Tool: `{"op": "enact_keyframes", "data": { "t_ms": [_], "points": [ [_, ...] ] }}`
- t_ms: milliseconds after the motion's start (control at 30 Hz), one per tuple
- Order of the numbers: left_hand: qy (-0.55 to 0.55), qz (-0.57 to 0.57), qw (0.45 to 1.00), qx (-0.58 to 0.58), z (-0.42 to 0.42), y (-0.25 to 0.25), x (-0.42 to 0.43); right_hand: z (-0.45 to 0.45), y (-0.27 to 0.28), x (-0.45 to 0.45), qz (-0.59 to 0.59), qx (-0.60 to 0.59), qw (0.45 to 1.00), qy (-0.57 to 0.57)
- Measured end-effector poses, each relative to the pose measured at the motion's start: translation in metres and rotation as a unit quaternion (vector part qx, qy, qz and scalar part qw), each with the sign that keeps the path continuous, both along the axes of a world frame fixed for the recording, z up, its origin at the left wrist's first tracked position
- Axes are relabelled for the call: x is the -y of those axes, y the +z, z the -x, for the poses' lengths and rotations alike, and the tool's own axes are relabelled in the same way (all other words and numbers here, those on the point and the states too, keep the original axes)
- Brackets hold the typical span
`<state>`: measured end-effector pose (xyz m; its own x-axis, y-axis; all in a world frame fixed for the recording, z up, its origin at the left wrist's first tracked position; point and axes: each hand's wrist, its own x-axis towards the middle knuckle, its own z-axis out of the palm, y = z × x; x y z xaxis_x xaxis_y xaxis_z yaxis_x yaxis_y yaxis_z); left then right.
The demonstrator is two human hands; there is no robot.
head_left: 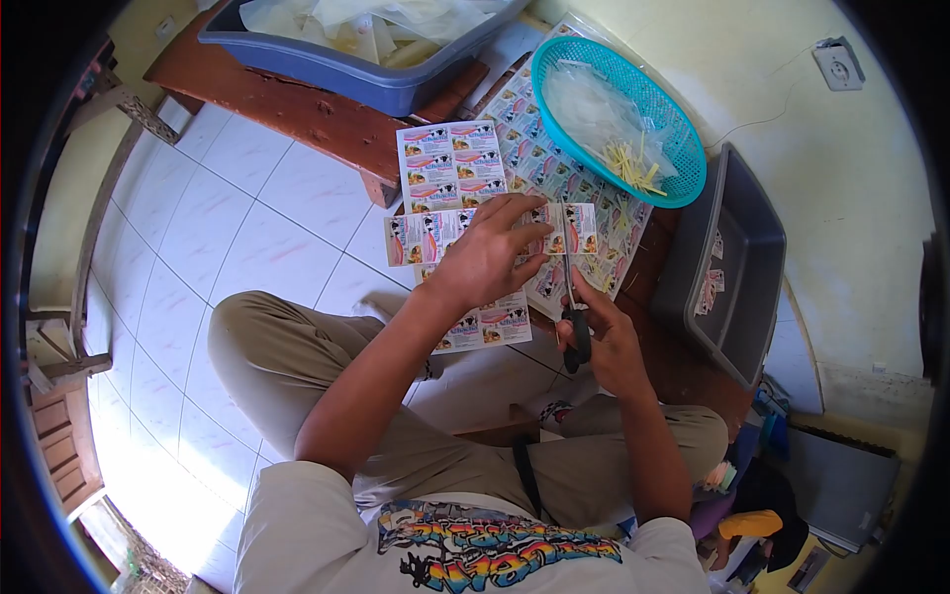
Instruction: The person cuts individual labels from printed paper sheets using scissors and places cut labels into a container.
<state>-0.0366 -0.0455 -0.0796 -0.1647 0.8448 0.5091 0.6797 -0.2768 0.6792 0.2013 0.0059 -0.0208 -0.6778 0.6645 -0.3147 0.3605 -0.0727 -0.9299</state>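
My left hand point(492, 247) lies over a strip of printed labels point(404, 240), its fingers spread and pressing near the strip's right part. Black-handled scissors point(577, 337) are in my right hand point(609, 337), with the blades pointing up across the strip near its right end label point(582, 230). Under the strip is a larger printed label sheet point(450, 163), which shows above and below it. More printed sheets point(539, 148) cover the wooden surface to the right.
A teal basket point(678, 109) holds clear plastic and yellow strips. Right of it, a grey bin point(742, 267) contains cut labels. A blue-grey tub point(386, 89) with plastic stands on a wooden bench point(287, 109). Another person point(757, 520) is at the lower right.
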Motion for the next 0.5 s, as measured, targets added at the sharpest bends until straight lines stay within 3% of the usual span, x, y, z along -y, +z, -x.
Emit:
{"op": "enact_keyframes", "data": {
  "t_ms": [500],
  "points": [
    [-0.002, -0.007, 1.0, 0.008, 0.0005, -0.0015, -0.0008, 0.0006, -0.0022, 0.0003, -0.007, 0.002, 1.0, -0.001]
  ]
}}
